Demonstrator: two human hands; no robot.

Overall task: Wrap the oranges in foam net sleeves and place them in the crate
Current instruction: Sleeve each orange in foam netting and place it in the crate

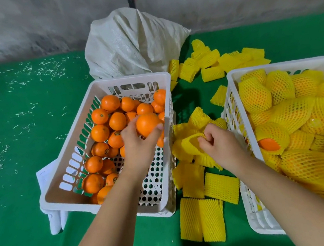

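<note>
- Left hand [137, 144] grips one orange [147, 124] above the supply crate [99, 85].
- Right hand [219, 144] pinches a sleeve [188, 146].
- Crate [272, 66] right of the hands: largely filled; many bare oranges remain.

Both forearms were bare from the frame's lower edge to the wrists, with no sleeve showing. The left hand [137, 144] and the right hand [220, 146] wore no gloves, rings, watch or bands. The fingernails were short and unpainted.
</note>
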